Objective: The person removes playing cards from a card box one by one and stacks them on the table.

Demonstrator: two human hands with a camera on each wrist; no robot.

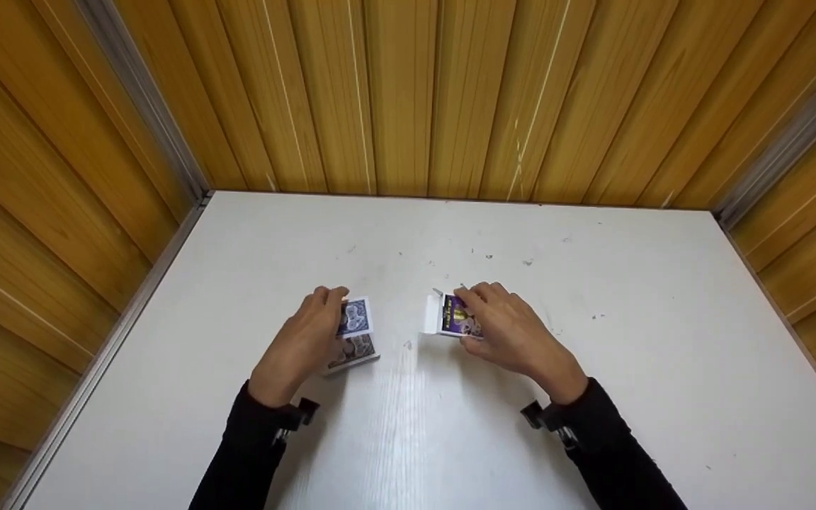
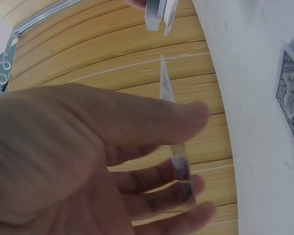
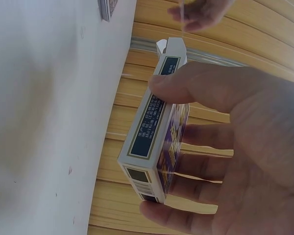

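Observation:
My left hand (image 1: 302, 345) pinches a few blue-backed playing cards (image 1: 355, 316) between thumb and fingers; edge-on in the left wrist view, these held cards (image 2: 179, 164) look thin. Just below them on the table lies a stack of playing cards (image 1: 357, 348) with a dark patterned back, partly covered by the hand. In my right hand (image 1: 514, 329) is a card box (image 1: 456, 316) with a purple printed face and white edges. Its white end flaps stand open toward the left hand. The right wrist view shows the thumb on the box's narrow printed side (image 3: 154, 112), fingers behind.
The white table (image 1: 408, 439) has small dark scuff marks around its middle and right side. Yellow wood-patterned panels (image 1: 408, 99) rise behind it and at both sides, with metal posts in the corners. Each wrist carries a small black camera mount (image 1: 532, 414).

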